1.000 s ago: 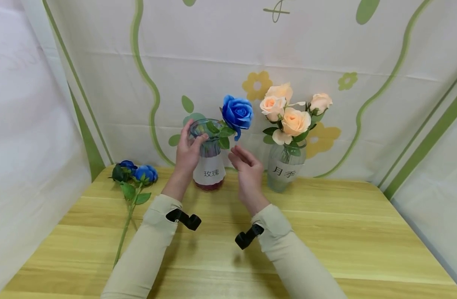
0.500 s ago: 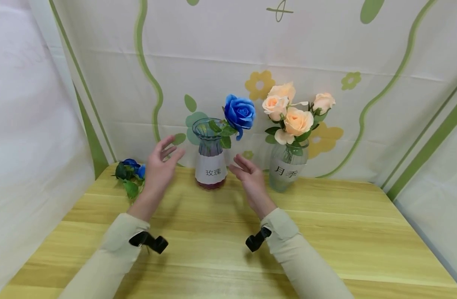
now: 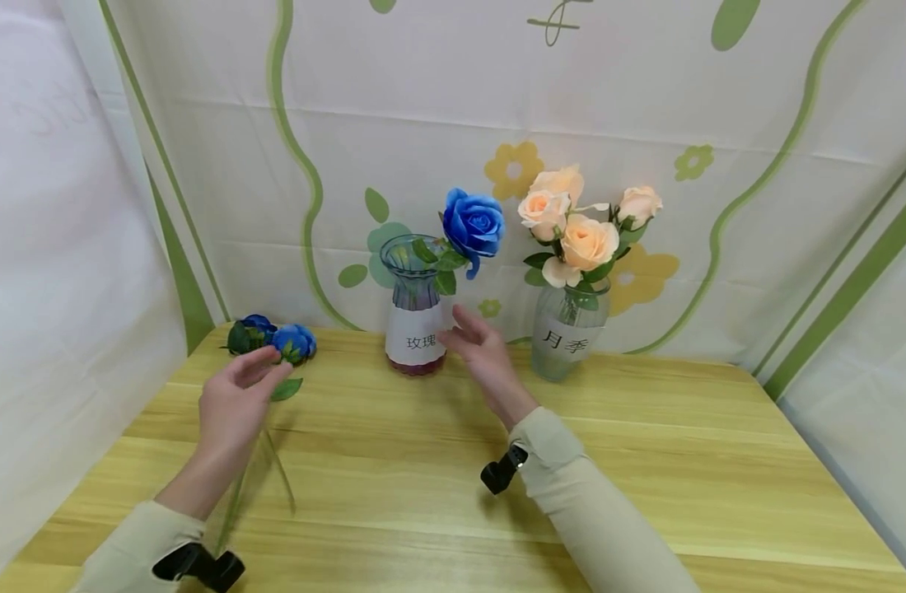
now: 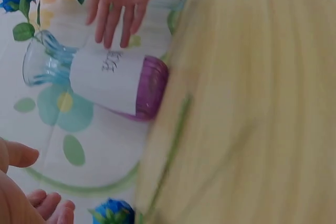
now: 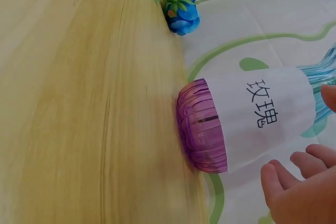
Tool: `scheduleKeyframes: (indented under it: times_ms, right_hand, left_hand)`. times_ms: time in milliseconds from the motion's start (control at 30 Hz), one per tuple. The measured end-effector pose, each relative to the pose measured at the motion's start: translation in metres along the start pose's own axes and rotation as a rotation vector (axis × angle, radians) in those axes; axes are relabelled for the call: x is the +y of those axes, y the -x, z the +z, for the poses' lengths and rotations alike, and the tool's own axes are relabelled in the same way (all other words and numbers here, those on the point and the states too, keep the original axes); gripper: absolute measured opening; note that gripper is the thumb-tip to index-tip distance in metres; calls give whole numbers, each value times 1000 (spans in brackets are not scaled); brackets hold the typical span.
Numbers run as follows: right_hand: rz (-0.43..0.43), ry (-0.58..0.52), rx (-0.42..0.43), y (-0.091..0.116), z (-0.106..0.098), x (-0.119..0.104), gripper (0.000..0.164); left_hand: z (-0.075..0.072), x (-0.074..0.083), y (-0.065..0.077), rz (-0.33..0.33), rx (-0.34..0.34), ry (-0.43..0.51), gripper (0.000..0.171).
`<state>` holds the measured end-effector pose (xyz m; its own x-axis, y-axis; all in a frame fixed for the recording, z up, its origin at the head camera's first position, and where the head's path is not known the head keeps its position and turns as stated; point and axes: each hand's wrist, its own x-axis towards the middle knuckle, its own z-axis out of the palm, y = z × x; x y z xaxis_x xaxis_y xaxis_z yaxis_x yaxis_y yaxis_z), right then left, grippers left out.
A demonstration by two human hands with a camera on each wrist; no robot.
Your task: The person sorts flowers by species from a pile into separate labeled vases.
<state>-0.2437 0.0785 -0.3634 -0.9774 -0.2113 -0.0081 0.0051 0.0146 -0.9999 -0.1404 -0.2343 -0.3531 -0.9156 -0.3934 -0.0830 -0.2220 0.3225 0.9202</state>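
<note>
A glass vase (image 3: 414, 336), clear blue at the neck and purple at the base, stands upright with a white paper label. One blue rose (image 3: 474, 222) leans out over its right rim. My right hand (image 3: 488, 362) is beside the vase's right side, fingers loosely extended; in the right wrist view it holds nothing, and contact with the glass cannot be told. At the left, blue roses (image 3: 295, 343) lie on the table, their green stems pointing toward me. Above those stems hovers my left hand (image 3: 234, 405), its fingers relaxed and apart, partly hiding leaves and stems.
To the right stands a second clear vase (image 3: 553, 358), also labelled, holding several peach roses (image 3: 588, 241). Both vases stand near the back edge of the wooden table (image 3: 631, 478), close to a printed white cloth backdrop (image 3: 416, 156).
My left hand has let go of the vase rim and moved left and toward me, over the lying blue roses. My right hand has stayed near the vase, its fingers shifting slightly.
</note>
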Motion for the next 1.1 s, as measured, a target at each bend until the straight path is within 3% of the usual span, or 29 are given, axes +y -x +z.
scheduleKeyframes:
  times_ms: [300,500,767,1100]
  right_hand:
    - [-18,11,-17,-5,9,-9,72]
    - [-28,53,-25,-9,15,-11,74]
    - [-29,73,-25,-11,16,-11,72]
    - [-31,75,-25,-9,16,-13,71]
  left_hand:
    - [-24,-37,0,-101,-54,-156,71]
    - [-29,-46,-4,-96,-36,-210,66]
    - [-33,-50,-12,-109,-59,-219,66]
    - [-34,-56,-16,-150,-57,-142,65]
